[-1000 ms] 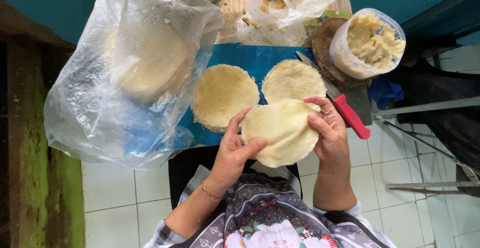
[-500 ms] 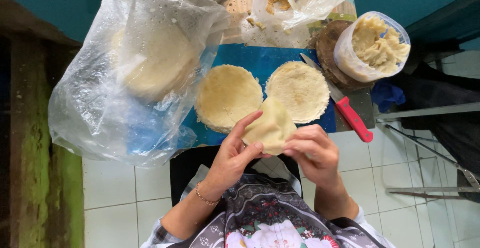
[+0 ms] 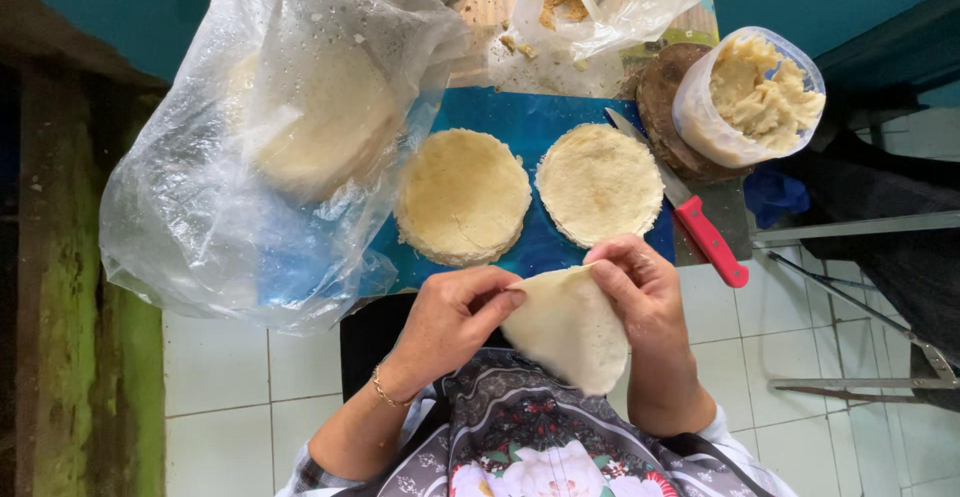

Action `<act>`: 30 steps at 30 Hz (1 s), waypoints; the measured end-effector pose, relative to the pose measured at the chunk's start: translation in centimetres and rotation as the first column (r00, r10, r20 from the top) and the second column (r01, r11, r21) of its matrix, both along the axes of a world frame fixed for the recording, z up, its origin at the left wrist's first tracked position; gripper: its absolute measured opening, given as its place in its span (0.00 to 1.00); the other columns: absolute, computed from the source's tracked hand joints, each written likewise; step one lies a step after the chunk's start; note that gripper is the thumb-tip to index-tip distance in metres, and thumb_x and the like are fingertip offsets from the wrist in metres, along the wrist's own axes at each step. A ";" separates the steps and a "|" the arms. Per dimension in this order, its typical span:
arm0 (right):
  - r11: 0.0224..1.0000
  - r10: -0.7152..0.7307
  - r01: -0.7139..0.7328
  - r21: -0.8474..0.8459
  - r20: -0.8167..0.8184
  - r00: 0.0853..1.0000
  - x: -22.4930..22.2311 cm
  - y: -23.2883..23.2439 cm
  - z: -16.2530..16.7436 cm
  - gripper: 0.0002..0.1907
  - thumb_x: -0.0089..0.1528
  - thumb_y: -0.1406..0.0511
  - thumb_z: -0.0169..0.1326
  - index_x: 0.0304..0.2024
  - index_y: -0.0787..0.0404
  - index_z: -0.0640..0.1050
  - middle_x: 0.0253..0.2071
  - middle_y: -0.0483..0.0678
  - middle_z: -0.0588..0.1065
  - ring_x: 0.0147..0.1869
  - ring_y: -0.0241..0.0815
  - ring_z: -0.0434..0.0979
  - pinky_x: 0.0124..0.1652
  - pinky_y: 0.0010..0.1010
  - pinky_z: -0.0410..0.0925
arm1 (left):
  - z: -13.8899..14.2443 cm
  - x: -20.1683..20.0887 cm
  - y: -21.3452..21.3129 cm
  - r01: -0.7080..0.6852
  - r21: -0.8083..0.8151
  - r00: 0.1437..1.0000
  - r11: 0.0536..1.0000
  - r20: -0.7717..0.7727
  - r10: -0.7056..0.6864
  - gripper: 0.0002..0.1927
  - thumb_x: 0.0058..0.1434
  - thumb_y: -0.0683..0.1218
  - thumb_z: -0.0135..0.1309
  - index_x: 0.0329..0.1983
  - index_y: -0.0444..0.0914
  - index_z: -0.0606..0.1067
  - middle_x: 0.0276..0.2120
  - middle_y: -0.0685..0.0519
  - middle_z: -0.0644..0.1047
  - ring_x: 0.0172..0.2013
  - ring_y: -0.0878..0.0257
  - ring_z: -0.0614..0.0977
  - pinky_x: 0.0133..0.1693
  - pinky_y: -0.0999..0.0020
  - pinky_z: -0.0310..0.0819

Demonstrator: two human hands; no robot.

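1. Left hand [image 3: 455, 319] and right hand [image 3: 640, 292] both pinched the folded dough wrapper [image 3: 568, 329] (cone-like), held over her apron [image 3: 520, 437].
2. Two flat dough rounds [image 3: 463, 197] lay on the blue board [image 3: 520, 122]; red-handled knife [image 3: 700, 227] just beside them.

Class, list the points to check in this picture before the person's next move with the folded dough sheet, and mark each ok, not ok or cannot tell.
1. Both hands grip the folded dough sheet: ok; left hand pinches its left edge, right hand its top right.
2. Sheet intact: ok on the side shown; back cannot tell.
3. Two round dough discs lie flat and apart on the blue board: ok.
4. Red-handled knife away from the fingers: not ok; handle lies just right of the right hand.
5. Tub of filling open: ok.
6. Bare board space near the hands: not ok; the discs fill it.
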State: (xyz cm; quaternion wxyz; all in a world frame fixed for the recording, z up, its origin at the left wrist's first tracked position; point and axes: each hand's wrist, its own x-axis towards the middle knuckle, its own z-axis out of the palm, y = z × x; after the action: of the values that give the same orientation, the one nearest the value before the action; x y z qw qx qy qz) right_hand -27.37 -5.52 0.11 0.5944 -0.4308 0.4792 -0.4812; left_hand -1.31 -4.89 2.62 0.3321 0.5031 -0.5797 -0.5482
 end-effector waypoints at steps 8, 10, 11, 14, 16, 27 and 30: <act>0.966 0.230 -0.238 0.100 0.089 0.969 -0.5 -2.4 -1.2 0.09 0.67 0.68 0.54 0.49 0.64 0.78 0.38 0.45 0.79 0.38 0.30 0.76 0.37 0.22 0.69 | -0.8 1.5 -0.5 -0.087 -0.190 0.981 0.978 -0.185 0.051 0.05 0.59 0.43 0.61 0.32 0.35 0.79 0.37 0.52 0.75 0.37 0.64 0.76 0.38 0.69 0.68; 0.956 0.293 -0.293 0.013 -0.089 0.952 -1.0 -3.3 -0.4 0.10 0.68 0.67 0.54 0.49 0.67 0.79 0.40 0.43 0.79 0.41 0.28 0.75 0.40 0.21 0.70 | -0.2 1.9 -0.9 -0.122 -0.307 0.986 0.944 -0.148 0.080 0.05 0.60 0.43 0.60 0.33 0.35 0.78 0.37 0.53 0.75 0.39 0.62 0.77 0.41 0.69 0.71; 0.949 0.309 -0.314 -0.012 -0.133 0.942 -1.0 -3.8 0.2 0.09 0.68 0.67 0.55 0.48 0.67 0.80 0.39 0.43 0.79 0.41 0.28 0.75 0.40 0.21 0.69 | 0.3 2.1 -1.3 -0.128 -0.356 0.988 0.925 -0.130 0.087 0.04 0.61 0.42 0.60 0.33 0.36 0.78 0.38 0.52 0.75 0.40 0.61 0.78 0.43 0.68 0.71; 0.914 0.315 -0.383 -0.134 -0.360 0.878 -0.1 -6.2 2.4 0.07 0.67 0.68 0.58 0.46 0.66 0.81 0.37 0.43 0.79 0.39 0.28 0.75 0.39 0.21 0.69 | 2.2 2.2 -2.5 -0.154 -0.508 0.986 0.847 -0.029 0.161 0.03 0.63 0.41 0.59 0.34 0.36 0.79 0.40 0.50 0.76 0.41 0.57 0.78 0.45 0.64 0.72; 0.855 0.219 -0.448 -0.259 -0.604 0.767 1.0 -8.3 4.3 0.05 0.65 0.69 0.59 0.43 0.64 0.82 0.36 0.44 0.80 0.37 0.29 0.75 0.37 0.21 0.69 | 3.6 2.0 -3.5 -0.167 -0.608 0.955 0.776 0.096 0.281 0.04 0.63 0.42 0.61 0.38 0.36 0.79 0.42 0.49 0.77 0.39 0.56 0.78 0.43 0.62 0.72; 0.589 -0.285 -0.507 -0.630 -0.748 0.600 8.1 -8.3 5.2 0.08 0.60 0.71 0.64 0.41 0.61 0.80 0.42 0.47 0.80 0.48 0.48 0.78 0.48 0.37 0.70 | 2.0 4.0 -6.0 0.234 -0.776 0.704 0.586 0.551 0.448 0.16 0.54 0.40 0.53 0.47 0.35 0.77 0.45 0.50 0.76 0.49 0.53 0.78 0.52 0.58 0.73; 0.570 -0.280 -0.559 -0.603 -0.781 0.558 8.8 -6.8 3.2 0.08 0.59 0.71 0.63 0.41 0.60 0.80 0.42 0.45 0.80 0.48 0.47 0.79 0.48 0.37 0.69 | -0.2 4.8 -4.6 0.363 -0.716 0.547 0.597 0.682 0.485 0.17 0.54 0.43 0.52 0.47 0.32 0.76 0.46 0.48 0.76 0.51 0.55 0.77 0.55 0.59 0.72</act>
State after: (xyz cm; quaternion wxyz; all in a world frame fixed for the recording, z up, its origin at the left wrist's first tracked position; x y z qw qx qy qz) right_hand -18.54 -12.33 3.31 0.0771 -0.8620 0.3783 -0.3284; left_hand 3.53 -9.51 2.41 0.2236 0.5158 -0.8214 0.0961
